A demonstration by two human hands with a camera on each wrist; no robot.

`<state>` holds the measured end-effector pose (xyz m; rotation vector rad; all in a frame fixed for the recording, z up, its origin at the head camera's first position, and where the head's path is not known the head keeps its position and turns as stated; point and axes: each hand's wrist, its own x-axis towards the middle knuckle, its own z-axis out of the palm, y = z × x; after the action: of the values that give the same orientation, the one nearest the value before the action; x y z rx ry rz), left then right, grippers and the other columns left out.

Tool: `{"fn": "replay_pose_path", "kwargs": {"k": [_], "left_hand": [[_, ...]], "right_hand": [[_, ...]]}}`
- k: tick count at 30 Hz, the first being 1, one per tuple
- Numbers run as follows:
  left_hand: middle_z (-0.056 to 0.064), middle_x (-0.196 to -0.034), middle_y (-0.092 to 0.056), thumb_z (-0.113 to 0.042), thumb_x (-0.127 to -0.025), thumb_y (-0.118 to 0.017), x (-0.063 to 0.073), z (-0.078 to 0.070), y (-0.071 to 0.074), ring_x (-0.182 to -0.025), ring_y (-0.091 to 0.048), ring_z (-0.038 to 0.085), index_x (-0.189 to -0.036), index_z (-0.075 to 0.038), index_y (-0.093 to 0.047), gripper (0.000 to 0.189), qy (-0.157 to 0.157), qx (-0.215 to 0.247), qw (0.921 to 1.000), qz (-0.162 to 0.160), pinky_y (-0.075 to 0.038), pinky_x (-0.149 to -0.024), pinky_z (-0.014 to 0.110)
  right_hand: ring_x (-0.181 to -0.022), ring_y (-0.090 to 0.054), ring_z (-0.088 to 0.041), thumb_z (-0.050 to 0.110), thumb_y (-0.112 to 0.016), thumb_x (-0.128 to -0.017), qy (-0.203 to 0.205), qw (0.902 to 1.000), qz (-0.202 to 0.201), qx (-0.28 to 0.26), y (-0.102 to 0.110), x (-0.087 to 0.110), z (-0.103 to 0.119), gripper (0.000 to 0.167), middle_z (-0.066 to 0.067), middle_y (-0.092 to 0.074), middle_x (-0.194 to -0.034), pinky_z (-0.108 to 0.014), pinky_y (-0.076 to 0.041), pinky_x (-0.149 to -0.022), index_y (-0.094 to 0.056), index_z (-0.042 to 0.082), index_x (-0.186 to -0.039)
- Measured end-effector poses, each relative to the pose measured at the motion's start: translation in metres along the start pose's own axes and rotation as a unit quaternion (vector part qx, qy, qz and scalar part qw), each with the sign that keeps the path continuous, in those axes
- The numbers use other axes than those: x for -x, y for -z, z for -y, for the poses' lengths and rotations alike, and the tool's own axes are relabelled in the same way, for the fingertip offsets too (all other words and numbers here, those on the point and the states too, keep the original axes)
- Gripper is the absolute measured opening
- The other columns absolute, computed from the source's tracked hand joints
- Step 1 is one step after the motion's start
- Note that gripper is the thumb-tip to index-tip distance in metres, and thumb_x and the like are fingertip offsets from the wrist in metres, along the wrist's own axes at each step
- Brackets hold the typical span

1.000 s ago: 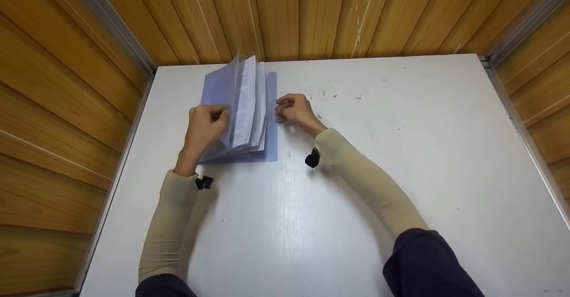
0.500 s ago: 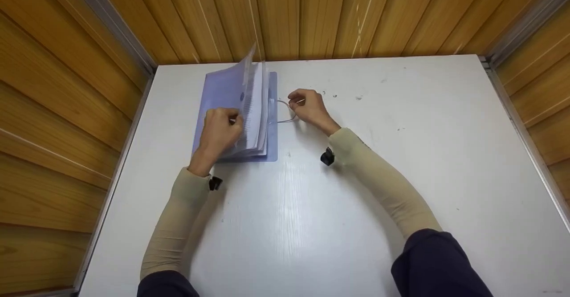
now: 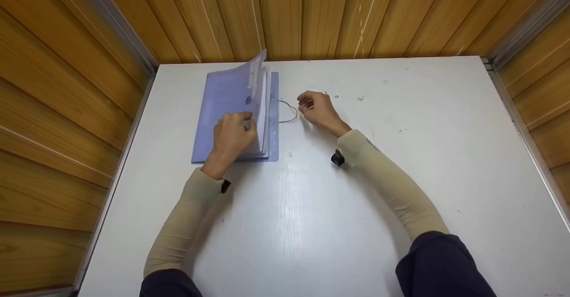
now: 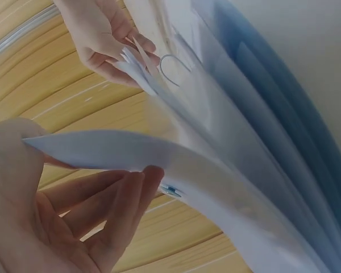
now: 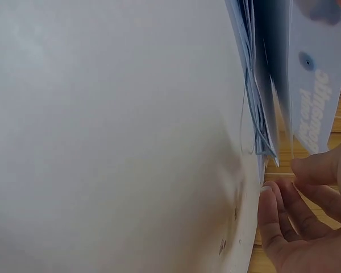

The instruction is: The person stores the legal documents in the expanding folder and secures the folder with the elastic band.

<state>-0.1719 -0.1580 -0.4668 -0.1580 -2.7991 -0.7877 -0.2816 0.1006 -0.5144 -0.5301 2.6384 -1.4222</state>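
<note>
A translucent purple document folder (image 3: 227, 87) lies on the left half of the table, its front flap (image 3: 257, 72) raised and leaning right over several sheets (image 3: 264, 110). My left hand (image 3: 234, 134) holds the flap's edge between thumb and fingers; in the left wrist view the flap (image 4: 108, 149) bends away from that grip. A round button (image 3: 248, 100) shows on the flap. From the folder's right side a thin cord loop (image 3: 294, 118) reaches to my right hand (image 3: 320, 110). In the right wrist view, the thumb and fingers (image 5: 304, 213) appear to pinch its end.
The white table (image 3: 285, 225) is bordered by wood-panelled walls (image 3: 320, 16) at the back and both sides. Small dark marks (image 3: 360, 98) dot its surface right of my right hand.
My left hand has swung the flap rightward, over the sheets. My right hand has moved right from the folder's edge, drawing the cord loop out.
</note>
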Motion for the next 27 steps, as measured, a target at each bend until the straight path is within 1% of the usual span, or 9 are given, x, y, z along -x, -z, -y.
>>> {"fn": "replay_pose_path", "kwargs": {"k": [4, 6, 8, 13, 17, 20, 22, 24, 27], "left_hand": [[0.019, -0.102, -0.08, -0.017, -0.096, -0.062, 0.001, -0.004, -0.005, -0.062, -0.053, 0.021, -0.119, -0.004, -0.081, 0.033, -0.003, -0.024, 0.9997, -0.004, -0.052, -0.052, 0.045], [0.018, -0.099, -0.08, -0.019, -0.096, -0.064, 0.002, -0.006, -0.007, -0.063, -0.053, 0.022, -0.119, -0.004, -0.081, 0.033, -0.006, -0.028, 0.9996, -0.003, -0.051, -0.052, 0.045], [0.017, -0.099, -0.079, -0.022, -0.096, -0.065, 0.002, -0.007, -0.009, -0.066, -0.057, 0.023, -0.119, -0.003, -0.08, 0.034, -0.007, -0.03, 0.9995, -0.001, -0.053, -0.055, 0.046], [0.019, -0.118, -0.078, -0.029, -0.095, -0.069, 0.003, -0.004, -0.017, -0.09, -0.075, 0.034, -0.127, -0.001, -0.076, 0.043, -0.004, -0.023, 0.9997, 0.006, -0.061, -0.071, 0.053], [0.02, -0.13, -0.074, -0.035, -0.094, -0.071, 0.004, 0.001, -0.021, -0.106, -0.075, 0.04, -0.136, -0.002, -0.071, 0.054, -0.003, -0.017, 0.9997, 0.015, -0.062, -0.081, 0.056], [0.022, -0.141, -0.068, -0.043, -0.093, -0.071, 0.004, 0.007, -0.023, -0.116, -0.07, 0.045, -0.144, -0.002, -0.064, 0.065, -0.003, -0.031, 0.9991, 0.028, -0.058, -0.092, 0.059], [0.024, -0.15, -0.06, -0.05, -0.093, -0.069, 0.004, 0.012, -0.025, -0.127, -0.063, 0.049, -0.15, -0.001, -0.058, 0.076, 0.001, -0.049, 0.9977, 0.046, -0.054, -0.102, 0.061], [0.026, -0.159, -0.051, -0.058, -0.093, -0.065, 0.003, 0.017, -0.026, -0.138, -0.054, 0.052, -0.156, 0.0, -0.049, 0.087, 0.01, -0.072, 0.9949, 0.07, -0.048, -0.11, 0.063], [0.026, -0.168, -0.036, -0.069, -0.093, -0.059, 0.004, 0.027, -0.027, -0.15, -0.037, 0.057, -0.163, 0.0, -0.037, 0.101, 0.036, -0.095, 0.9886, 0.111, -0.037, -0.119, 0.065]], "right_hand": [[-0.11, -0.071, -0.038, 0.002, -0.065, -0.099, -0.004, 0.9996, 0.023, 0.017, 0.002, 0.001, -0.006, 0.031, -0.024, -0.073, -0.12, -0.045, -0.056, -0.1, -0.07, -0.008, -0.128], [-0.111, -0.07, -0.037, 0.002, -0.066, -0.098, -0.008, 0.9993, 0.034, 0.016, 0.002, 0.002, -0.008, 0.032, -0.024, -0.073, -0.122, -0.045, -0.055, -0.101, -0.069, -0.008, -0.128], [-0.111, -0.07, -0.036, 0.002, -0.066, -0.098, -0.011, 0.9989, 0.044, 0.013, 0.001, 0.003, -0.01, 0.032, -0.024, -0.073, -0.121, -0.045, -0.055, -0.101, -0.069, -0.007, -0.128], [-0.112, -0.07, -0.036, 0.001, -0.065, -0.096, -0.012, 0.9981, 0.06, -0.006, 0.0, 0.002, -0.011, 0.034, -0.024, -0.075, -0.12, -0.044, -0.054, -0.103, -0.069, -0.009, -0.128], [-0.113, -0.07, -0.037, -0.001, -0.066, -0.095, -0.021, 0.9972, 0.07, -0.016, 0.0, 0.002, -0.01, 0.037, -0.024, -0.074, -0.121, -0.044, -0.055, -0.102, -0.068, -0.008, -0.13], [-0.113, -0.07, -0.036, -0.004, -0.066, -0.092, -0.027, 0.9967, 0.076, -0.009, -0.001, 0.002, -0.009, 0.04, -0.024, -0.073, -0.122, -0.043, -0.055, -0.101, -0.067, -0.008, -0.132], [-0.113, -0.069, -0.035, -0.006, -0.065, -0.091, -0.027, 0.9967, 0.077, 0.0, -0.002, 0.002, -0.009, 0.041, -0.024, -0.072, -0.122, -0.043, -0.055, -0.101, -0.066, -0.009, -0.132], [-0.113, -0.068, -0.036, -0.008, -0.065, -0.09, -0.026, 0.9967, 0.077, 0.005, -0.004, 0.002, -0.009, 0.042, -0.025, -0.071, -0.122, -0.043, -0.054, -0.102, -0.066, -0.01, -0.132], [-0.114, -0.067, -0.036, -0.009, -0.066, -0.09, -0.023, 0.9969, 0.075, 0.009, -0.007, 0.001, -0.009, 0.042, -0.025, -0.07, -0.122, -0.043, -0.054, -0.103, -0.065, -0.011, -0.132]]}}
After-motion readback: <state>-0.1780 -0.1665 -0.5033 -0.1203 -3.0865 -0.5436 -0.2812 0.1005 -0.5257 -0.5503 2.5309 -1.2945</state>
